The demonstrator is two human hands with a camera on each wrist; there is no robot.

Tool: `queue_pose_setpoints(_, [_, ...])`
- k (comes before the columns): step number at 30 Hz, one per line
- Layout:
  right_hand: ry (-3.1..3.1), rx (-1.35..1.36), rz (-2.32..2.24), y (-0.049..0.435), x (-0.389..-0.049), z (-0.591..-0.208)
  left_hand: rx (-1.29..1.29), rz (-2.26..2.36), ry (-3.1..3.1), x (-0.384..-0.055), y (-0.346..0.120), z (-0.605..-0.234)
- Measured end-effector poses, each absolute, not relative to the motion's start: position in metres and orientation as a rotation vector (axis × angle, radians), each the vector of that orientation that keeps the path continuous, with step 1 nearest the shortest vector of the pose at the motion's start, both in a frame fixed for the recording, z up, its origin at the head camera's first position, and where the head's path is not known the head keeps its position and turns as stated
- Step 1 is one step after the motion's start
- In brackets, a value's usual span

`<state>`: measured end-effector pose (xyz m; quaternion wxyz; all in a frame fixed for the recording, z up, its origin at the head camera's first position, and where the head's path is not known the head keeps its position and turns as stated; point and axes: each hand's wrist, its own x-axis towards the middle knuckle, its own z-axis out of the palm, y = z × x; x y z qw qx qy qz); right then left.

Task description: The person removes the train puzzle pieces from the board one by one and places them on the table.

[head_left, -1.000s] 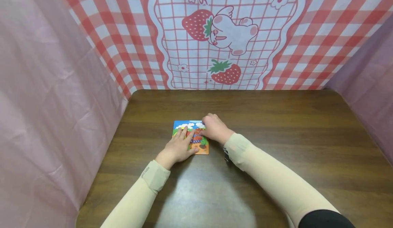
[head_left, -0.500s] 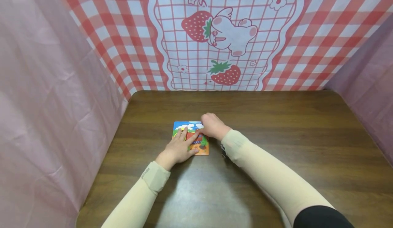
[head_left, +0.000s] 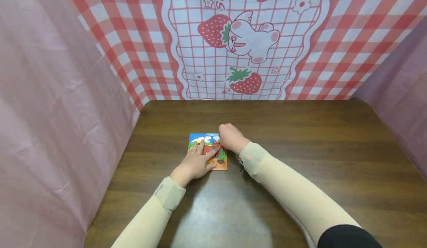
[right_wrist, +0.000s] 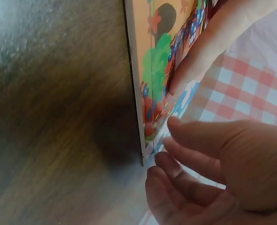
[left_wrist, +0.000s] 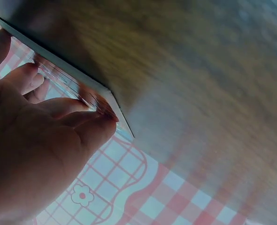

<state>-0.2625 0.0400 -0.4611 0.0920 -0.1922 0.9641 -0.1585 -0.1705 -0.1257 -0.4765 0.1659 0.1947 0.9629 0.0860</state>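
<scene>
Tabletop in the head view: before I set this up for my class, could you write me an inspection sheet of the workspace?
Surface: wood-grain table, with a bright reflection toward the wearer.
Job's things: colourful picture board lying on the table, partly covered by the hands.
Clutter: nothing seen.
Hands: left hand spread over the board; right hand at its right edge, fingers curled, grip unclear.
Cables: nothing clearly seen.
Surroundings: red-and-white checked cloth with strawberries behind; pinkish drapes on both sides.

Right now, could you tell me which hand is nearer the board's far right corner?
Right: the right hand is at that corner; the left hand rests farther left across the board.
</scene>
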Motion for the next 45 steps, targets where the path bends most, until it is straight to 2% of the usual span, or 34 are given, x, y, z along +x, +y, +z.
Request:
queue_pose_setpoints(13, [2.868, -0.440, -0.536, 0.034, -0.258, -0.463, 0.585, 0.317, 2.745, -0.168, -0.126, -0.475])
queue_pose_setpoints(25, [2.880, -0.489, -0.636, 0.045, -0.260, -0.461, 0.563, 0.262, 2.740, -0.166, -0.130, -0.478])
queue_pose_setpoints(45, [2.894, -0.350, -0.645, 0.049, -0.264, -0.466, 0.544, 0.278, 2.731, -0.165, -0.127, -0.475])
